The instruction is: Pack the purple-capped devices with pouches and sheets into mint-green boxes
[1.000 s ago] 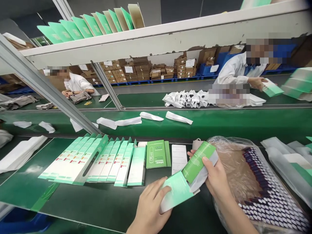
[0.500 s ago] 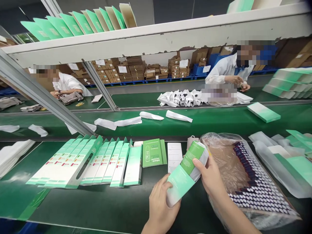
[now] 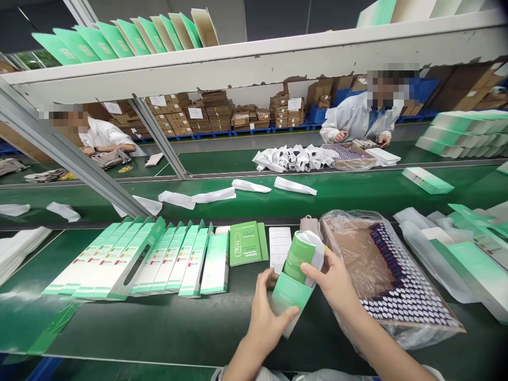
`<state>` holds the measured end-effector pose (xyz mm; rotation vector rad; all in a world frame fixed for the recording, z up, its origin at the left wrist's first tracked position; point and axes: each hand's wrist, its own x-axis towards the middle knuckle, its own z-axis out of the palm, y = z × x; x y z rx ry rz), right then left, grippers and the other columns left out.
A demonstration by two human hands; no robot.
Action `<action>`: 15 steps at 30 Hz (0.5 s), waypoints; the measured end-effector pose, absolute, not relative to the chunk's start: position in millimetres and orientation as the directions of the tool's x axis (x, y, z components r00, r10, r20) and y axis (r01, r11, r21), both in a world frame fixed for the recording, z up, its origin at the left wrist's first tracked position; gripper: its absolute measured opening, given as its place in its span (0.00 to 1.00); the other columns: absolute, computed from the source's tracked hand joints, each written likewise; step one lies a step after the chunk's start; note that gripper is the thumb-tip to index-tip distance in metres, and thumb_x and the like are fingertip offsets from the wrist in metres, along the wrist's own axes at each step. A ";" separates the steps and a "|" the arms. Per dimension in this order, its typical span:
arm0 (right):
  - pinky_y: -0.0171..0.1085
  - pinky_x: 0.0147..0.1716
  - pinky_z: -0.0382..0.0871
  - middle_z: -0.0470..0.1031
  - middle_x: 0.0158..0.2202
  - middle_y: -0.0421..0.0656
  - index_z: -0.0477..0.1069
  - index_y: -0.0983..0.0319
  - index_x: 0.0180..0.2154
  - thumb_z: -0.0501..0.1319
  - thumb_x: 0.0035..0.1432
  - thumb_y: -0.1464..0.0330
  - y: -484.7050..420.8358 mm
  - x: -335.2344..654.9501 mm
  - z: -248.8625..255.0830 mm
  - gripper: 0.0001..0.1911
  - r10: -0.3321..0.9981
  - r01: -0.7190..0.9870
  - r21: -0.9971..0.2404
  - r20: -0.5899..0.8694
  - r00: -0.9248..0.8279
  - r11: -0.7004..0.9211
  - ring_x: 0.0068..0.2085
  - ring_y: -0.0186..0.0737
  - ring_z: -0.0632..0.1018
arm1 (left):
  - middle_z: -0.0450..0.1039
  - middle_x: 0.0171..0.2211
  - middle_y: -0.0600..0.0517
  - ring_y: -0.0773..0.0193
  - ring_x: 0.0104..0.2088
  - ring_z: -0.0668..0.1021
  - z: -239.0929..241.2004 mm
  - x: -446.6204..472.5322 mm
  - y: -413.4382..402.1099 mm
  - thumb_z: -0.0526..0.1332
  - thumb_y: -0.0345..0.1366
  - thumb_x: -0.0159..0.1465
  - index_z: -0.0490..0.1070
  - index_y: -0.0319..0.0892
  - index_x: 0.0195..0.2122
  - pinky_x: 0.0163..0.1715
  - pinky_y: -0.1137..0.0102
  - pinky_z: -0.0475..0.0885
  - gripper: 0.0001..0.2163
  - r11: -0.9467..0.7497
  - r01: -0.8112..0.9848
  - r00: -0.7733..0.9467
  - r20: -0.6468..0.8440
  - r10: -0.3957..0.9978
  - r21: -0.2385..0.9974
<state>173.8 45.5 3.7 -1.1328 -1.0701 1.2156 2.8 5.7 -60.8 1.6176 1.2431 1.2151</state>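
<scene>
My left hand (image 3: 265, 317) is closed round a green-and-white carton (image 3: 291, 293), which is tilted with its open end away from me. A curved green booklet (image 3: 297, 256) sticks out of that end, together with a white wrapped item (image 3: 318, 248) whose contents are hidden. My right hand (image 3: 337, 280) grips these two at the carton's mouth, thumb on the booklet and fingers behind. Beyond them lie a white printed leaflet (image 3: 280, 243) and a small grey pouch (image 3: 310, 225). A stack of green booklets (image 3: 248, 244) lies left of the leaflet.
Several standing cartons (image 3: 119, 259) line the bench's left side. At right is a plastic-lined tray of batteries (image 3: 413, 312), beside translucent sleeves (image 3: 431, 259). White sleeves (image 3: 214, 194) lie on the green conveyor (image 3: 349, 193). A shelf (image 3: 238, 61) crosses overhead; two people work opposite.
The carton has been turned more upright and drawn slightly lower. The booklet and white item still protrude, held by my right hand. A co-worker's hands opposite have moved apart.
</scene>
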 end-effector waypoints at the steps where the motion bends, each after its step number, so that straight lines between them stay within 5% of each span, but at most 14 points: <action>1: 0.44 0.48 0.74 0.78 0.48 0.45 0.71 0.57 0.50 0.72 0.50 0.61 42.9 173.2 11.8 0.26 0.998 -0.103 -0.994 0.050 -0.039 0.046 0.48 0.50 0.78 | 0.67 0.57 0.41 0.47 0.55 0.74 -54.4 0.8 11.3 0.71 0.43 0.54 0.54 0.46 0.62 0.54 0.52 0.71 0.38 -0.200 0.136 0.143 0.180 0.973 0.970; 3: 0.45 0.53 0.70 0.73 0.56 0.45 0.71 0.55 0.53 0.72 0.50 0.63 37.2 171.0 25.5 0.28 0.958 -0.022 -0.986 0.164 -0.236 0.163 0.55 0.51 0.74 | 0.69 0.56 0.43 0.47 0.55 0.74 -39.7 -2.8 23.2 0.72 0.44 0.53 0.56 0.46 0.62 0.54 0.54 0.71 0.39 -0.118 -0.044 0.325 0.126 0.937 0.992; 6: 0.48 0.62 0.59 0.64 0.63 0.45 0.71 0.53 0.54 0.72 0.51 0.63 29.3 166.5 35.2 0.28 0.887 0.115 -0.929 0.292 -0.357 0.352 0.62 0.52 0.66 | 0.73 0.50 0.45 0.48 0.52 0.76 -23.5 -5.4 35.2 0.72 0.38 0.53 0.66 0.44 0.54 0.53 0.56 0.72 0.29 -0.122 -0.087 0.460 0.148 0.875 0.989; 10: 0.50 0.63 0.57 0.61 0.65 0.45 0.69 0.52 0.56 0.70 0.53 0.61 22.1 163.3 37.3 0.28 0.903 0.246 -0.885 0.325 -0.281 0.395 0.64 0.53 0.64 | 0.69 0.55 0.46 0.49 0.53 0.75 -21.0 -0.6 32.9 0.72 0.32 0.50 0.57 0.48 0.61 0.53 0.56 0.72 0.39 -0.219 -0.083 0.329 0.234 0.915 0.972; 15: 0.51 0.65 0.54 0.58 0.66 0.45 0.65 0.52 0.59 0.69 0.55 0.61 14.8 165.7 42.6 0.31 0.890 0.328 -0.860 0.263 -0.373 0.391 0.66 0.53 0.59 | 0.71 0.53 0.46 0.51 0.49 0.77 -21.0 11.6 18.1 0.74 0.36 0.47 0.56 0.47 0.61 0.50 0.57 0.75 0.41 -0.378 -0.063 0.061 0.382 0.922 0.924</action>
